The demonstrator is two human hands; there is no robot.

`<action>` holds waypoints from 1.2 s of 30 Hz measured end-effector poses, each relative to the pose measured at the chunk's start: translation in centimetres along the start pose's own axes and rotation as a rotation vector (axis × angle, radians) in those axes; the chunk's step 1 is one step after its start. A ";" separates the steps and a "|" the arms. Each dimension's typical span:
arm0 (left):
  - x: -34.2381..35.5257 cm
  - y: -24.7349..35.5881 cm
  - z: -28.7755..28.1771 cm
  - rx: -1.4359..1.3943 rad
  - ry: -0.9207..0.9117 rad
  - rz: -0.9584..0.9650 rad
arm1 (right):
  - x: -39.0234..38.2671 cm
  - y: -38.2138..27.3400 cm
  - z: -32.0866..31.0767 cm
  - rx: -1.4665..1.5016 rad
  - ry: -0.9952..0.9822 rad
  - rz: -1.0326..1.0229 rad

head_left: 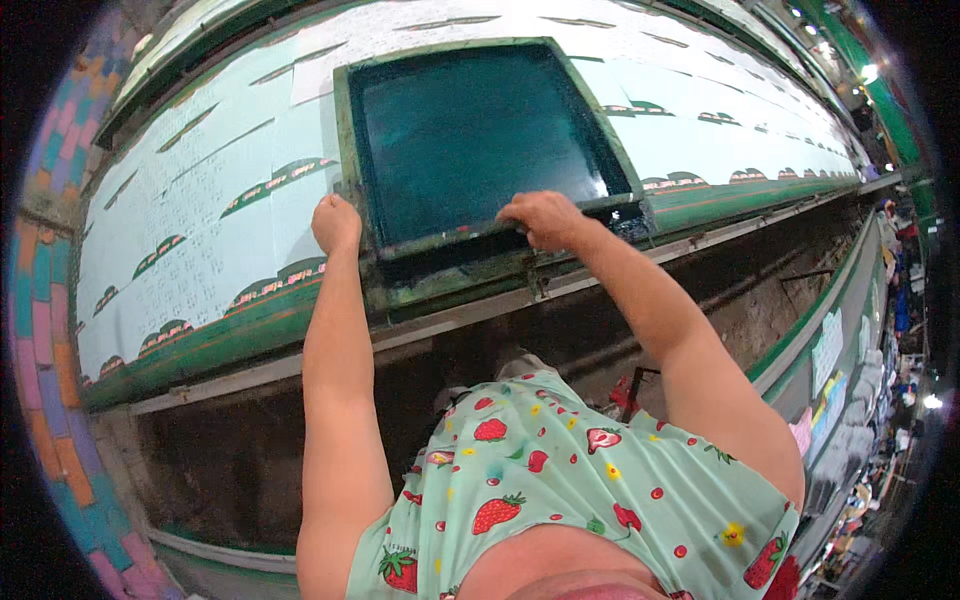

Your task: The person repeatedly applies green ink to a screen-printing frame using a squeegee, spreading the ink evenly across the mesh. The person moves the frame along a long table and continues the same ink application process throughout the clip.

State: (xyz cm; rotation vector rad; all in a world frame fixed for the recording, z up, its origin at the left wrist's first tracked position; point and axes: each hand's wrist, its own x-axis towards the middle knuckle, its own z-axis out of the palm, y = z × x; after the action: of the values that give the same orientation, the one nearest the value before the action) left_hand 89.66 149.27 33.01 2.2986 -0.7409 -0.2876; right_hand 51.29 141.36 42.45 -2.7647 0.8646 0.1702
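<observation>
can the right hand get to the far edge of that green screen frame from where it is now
Probably yes, with a stretch. The right hand grips the near edge of the frame, and nothing lies on the dark mesh between it and the far edge.

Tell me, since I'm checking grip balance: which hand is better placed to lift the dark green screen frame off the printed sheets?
Probably the right hand: its fingers curl over the near rail of the dark green screen frame. The left hand is fisted at the frame's corner.
</observation>
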 end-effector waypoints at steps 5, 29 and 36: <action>0.6 1.2 0.6 0.023 0.035 0.065 | -3.2 -0.5 1.9 -0.046 0.131 -0.070; 0.8 1.2 1.0 0.570 0.212 0.025 | -15.0 19.9 -1.7 0.411 0.764 0.067; 1.1 1.4 1.3 0.470 0.163 -0.020 | -11.5 11.6 0.2 0.321 0.405 -0.417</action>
State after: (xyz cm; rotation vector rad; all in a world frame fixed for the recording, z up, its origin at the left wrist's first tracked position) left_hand 89.47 147.05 33.06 2.7300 -0.7624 0.0779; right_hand 35.20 138.48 42.15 -2.6272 0.3300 -0.5653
